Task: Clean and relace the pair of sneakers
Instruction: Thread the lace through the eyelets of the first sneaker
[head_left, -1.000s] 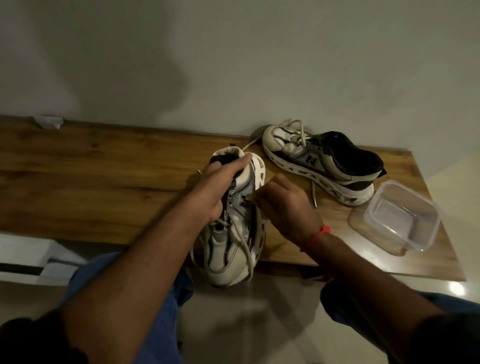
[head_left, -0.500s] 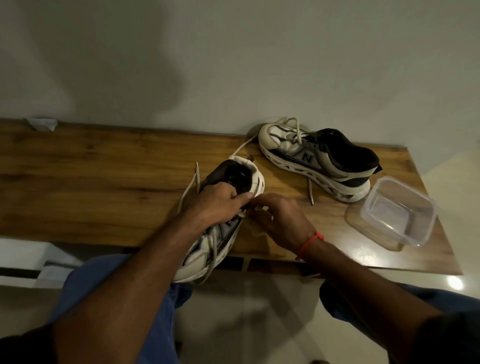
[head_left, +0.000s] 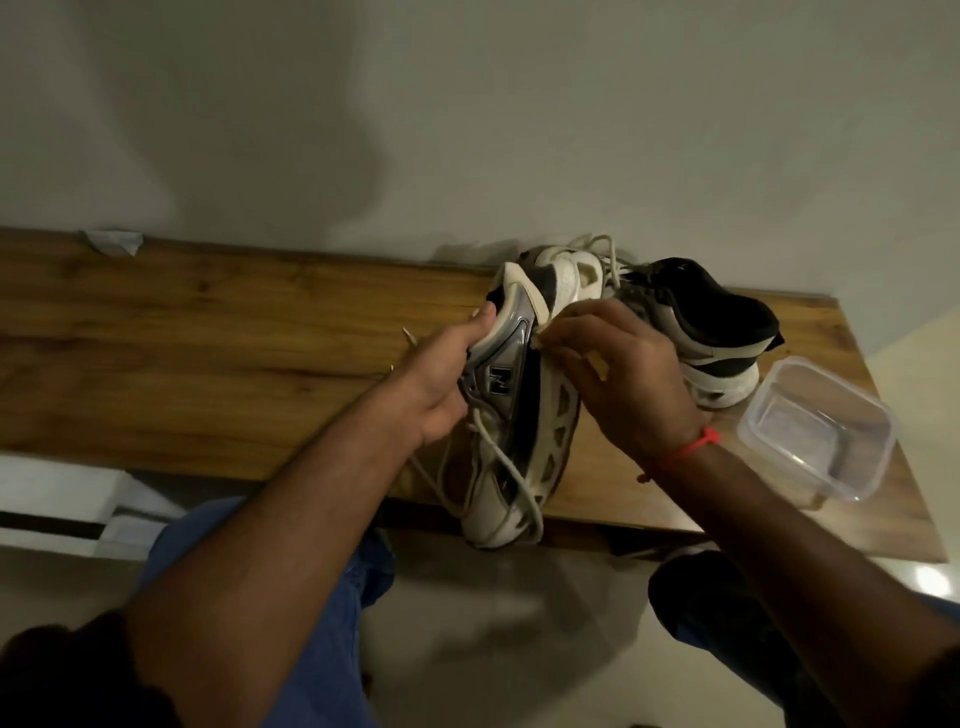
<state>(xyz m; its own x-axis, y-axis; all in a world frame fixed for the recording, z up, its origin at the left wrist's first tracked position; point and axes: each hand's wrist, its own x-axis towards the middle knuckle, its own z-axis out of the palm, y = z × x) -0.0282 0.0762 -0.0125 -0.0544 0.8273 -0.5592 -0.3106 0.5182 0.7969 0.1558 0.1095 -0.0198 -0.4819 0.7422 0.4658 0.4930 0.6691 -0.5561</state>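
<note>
— While it lies on its side at the table's front edge, who holds the near sneaker?
— Left hand grips its collar; right hand pinches something pale at the lattice sole.
— Surroundings?
— Second sneaker behind, clear plastic tub, glossy wooden table, plain wall.

Two sneakers are counted: one sneaker tipped on its side at the desk's near edge, a second sneaker by the far right edge. Two hands are seen on the first: left hand, right hand. One clear plastic container is counted at the right edge. One crumpled paper scrap is noted at the far left edge. One red wristband is seen.
</note>
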